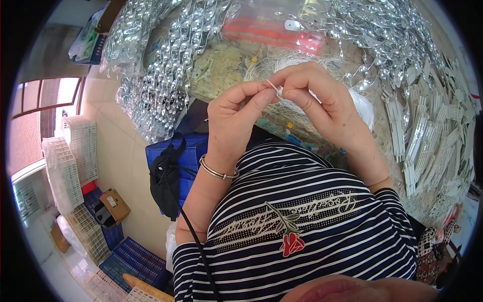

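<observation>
Thin white strand [272,85], smooth and slightly slanted, sits between the fingertips of two bare hands, above a worktable [221,68] with a rough, mottled yellowish surface. The left hand [232,108] pinches it between thumb and forefinger; the right hand [322,98] grips it likewise, its other fingers curled. One rounded metal bangle [217,173] circles the left wrist.

Just beyond the fingers lies a loose tangle of fine white threads [302,61], wiry and too dense to count. Shiny silver twisted strips [183,48], mirror-like and rippled, are heaped at the upper left, with more at the upper right. At the right lie flat, narrow, pale grey-white slats [425,136] in overlapping bundles, also beyond counting.

One clear plastic bag [123,50] at the upper left holds silver pieces; a second, a clear bag with red bands [271,35], lies flat at the far side. On the floor at the left stand white lattice plastic crates [80,146] in stacks, and one open brown cardboard box [116,205], whose contents cannot be made out.
</observation>
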`<move>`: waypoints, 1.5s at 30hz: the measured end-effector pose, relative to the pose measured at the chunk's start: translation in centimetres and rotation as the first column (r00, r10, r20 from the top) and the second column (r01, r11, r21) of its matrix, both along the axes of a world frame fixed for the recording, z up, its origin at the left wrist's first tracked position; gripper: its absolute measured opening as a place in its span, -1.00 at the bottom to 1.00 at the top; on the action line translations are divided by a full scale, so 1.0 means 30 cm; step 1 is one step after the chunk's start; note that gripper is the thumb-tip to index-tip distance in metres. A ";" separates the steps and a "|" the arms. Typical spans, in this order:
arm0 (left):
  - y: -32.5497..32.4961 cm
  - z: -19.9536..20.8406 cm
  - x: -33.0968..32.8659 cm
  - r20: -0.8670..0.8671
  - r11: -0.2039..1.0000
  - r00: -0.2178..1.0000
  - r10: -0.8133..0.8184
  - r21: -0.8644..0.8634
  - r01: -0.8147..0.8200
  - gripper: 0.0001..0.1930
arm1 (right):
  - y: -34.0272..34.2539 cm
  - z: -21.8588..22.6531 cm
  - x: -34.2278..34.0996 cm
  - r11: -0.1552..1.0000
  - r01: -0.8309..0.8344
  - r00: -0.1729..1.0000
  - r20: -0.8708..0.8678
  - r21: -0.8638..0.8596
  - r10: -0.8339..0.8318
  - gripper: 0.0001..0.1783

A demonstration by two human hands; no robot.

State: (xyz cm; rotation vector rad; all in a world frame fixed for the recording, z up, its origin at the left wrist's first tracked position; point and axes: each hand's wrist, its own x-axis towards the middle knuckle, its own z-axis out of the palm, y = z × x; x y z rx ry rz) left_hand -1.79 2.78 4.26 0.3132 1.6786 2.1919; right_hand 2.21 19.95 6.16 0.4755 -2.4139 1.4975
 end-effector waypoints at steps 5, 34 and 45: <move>-0.021 -0.009 -0.016 0.056 0.993 0.998 0.028 -0.116 -0.021 -0.87 | 0.018 -0.017 -0.003 0.955 0.046 0.985 0.174 -0.293 0.006 -0.88; -0.017 -0.017 -0.013 0.192 0.997 0.981 -0.035 0.073 0.022 -0.85 | -0.034 -0.038 -0.017 0.976 0.079 0.977 -0.209 0.203 -0.035 -0.88; -0.023 -0.006 -0.012 0.210 0.999 0.977 -0.031 0.035 0.024 -0.85 | -0.043 -0.038 -0.009 0.977 0.079 0.978 -0.203 0.198 -0.038 -0.87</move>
